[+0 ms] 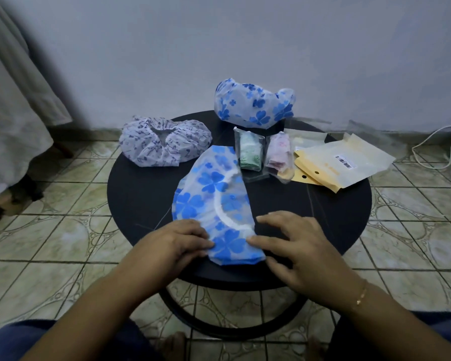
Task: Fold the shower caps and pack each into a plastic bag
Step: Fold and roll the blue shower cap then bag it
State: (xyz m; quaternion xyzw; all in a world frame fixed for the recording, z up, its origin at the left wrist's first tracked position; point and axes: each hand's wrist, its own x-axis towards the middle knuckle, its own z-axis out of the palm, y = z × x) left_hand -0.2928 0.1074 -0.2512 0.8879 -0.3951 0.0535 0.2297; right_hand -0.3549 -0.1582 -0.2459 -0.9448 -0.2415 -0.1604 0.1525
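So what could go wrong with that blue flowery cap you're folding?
The folded blue cap is slippery-looking plastic held only at its near end by the left hand and right hand, so the far half might spring open. It also lies close to the packed green bag and pink bag, so a sweeping fold could knock them. The near end sits by the table edge and might slide off.

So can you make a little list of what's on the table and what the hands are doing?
table: round black table
being folded: blue-flower cap, folded in half
left hand: presses the cap's near end
right hand: fingers spread, touching the cap's edge
waiting: purple-print cap, puffy blue-flower cap
packed: green bag, pink bag
spare: yellowish packets
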